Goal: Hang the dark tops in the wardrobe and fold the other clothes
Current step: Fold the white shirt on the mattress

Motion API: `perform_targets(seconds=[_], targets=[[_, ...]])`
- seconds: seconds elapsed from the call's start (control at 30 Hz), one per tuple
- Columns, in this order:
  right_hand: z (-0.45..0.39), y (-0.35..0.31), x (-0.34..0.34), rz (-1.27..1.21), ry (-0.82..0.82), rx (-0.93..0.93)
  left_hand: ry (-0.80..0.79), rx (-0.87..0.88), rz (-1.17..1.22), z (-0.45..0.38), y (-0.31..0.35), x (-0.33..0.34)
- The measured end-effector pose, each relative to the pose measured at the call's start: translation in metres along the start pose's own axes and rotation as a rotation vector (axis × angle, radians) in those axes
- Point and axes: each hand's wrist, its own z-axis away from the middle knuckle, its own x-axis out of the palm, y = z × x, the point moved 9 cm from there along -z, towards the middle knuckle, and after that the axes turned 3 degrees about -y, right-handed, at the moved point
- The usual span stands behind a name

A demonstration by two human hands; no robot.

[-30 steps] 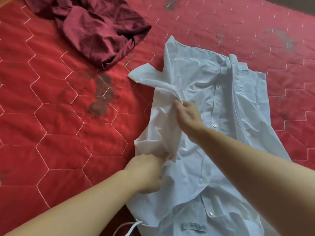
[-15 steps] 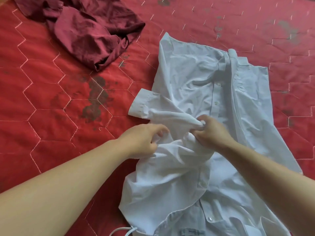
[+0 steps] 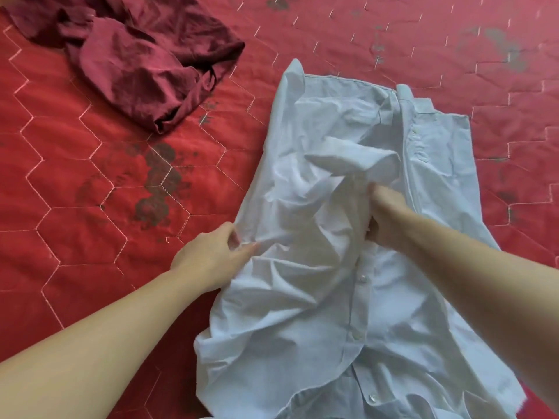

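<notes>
A white button shirt [image 3: 348, 282] lies front side up on the red quilted bedcover [image 3: 75, 222]. Its collar end is at the near edge of the view and its hem points to the far side. The left hand [image 3: 211, 258] is at the left border of the shirt. Its fingers are curled and pinch the cloth there. The right hand [image 3: 387, 216] is on the middle of the shirt, just beside the button line. Its fingers are closed around a bunch of the folded sleeve cloth. The cloth between both hands is wrinkled and raised. Farther away, toward the far left corner of the bedcover, a dark red garment [image 3: 145, 58] lies in a crumpled heap, well apart from the shirt. Between them the bedcover has dark gray stains [image 3: 157, 182].
</notes>
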Motion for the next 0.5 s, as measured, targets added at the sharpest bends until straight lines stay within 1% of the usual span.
perform_targets(seconds=[0.03,0.07,0.13,0.23,0.27,0.3,0.33,0.37,0.4,0.43,0.47,0.5], targets=[[-0.001,0.011,-0.002,0.087,-0.05,0.074,0.006,-0.067,-0.013,-0.002,-0.005,-0.001],[-0.003,0.017,-0.005,0.181,-0.072,0.107,0.02,-0.11,-0.038,-0.006,-0.008,-0.002],[-0.006,0.018,-0.006,0.276,-0.076,0.111,0.048,-0.145,-0.014,-0.015,-0.01,-0.008],[-0.014,0.013,-0.007,0.288,-0.046,0.101,0.068,-0.145,0.105,-0.022,-0.017,-0.013],[-0.016,0.013,-0.007,0.281,-0.044,0.099,0.105,-0.144,0.073,-0.021,-0.02,-0.016],[-0.02,0.013,-0.006,0.272,-0.05,0.091,0.178,-0.118,0.004,-0.018,-0.021,-0.022],[-0.023,0.011,-0.006,0.253,-0.057,0.078,0.289,-0.03,-0.073,-0.015,-0.014,-0.031],[-0.026,0.007,-0.006,0.216,-0.06,0.063,0.41,0.11,-0.14,-0.011,-0.004,-0.038],[-0.028,0.001,-0.005,0.158,-0.063,0.054,0.472,0.248,-0.196,-0.008,0.007,-0.039],[-0.031,-0.006,-0.001,0.087,-0.077,0.053,0.457,0.342,-0.255,-0.01,0.011,-0.035],[-0.033,-0.012,0.005,0.022,-0.103,0.055,0.38,0.391,-0.306,-0.015,0.01,-0.028],[-0.035,-0.019,0.015,-0.015,-0.138,0.054,0.318,0.394,-0.338,-0.02,0.004,-0.023]])
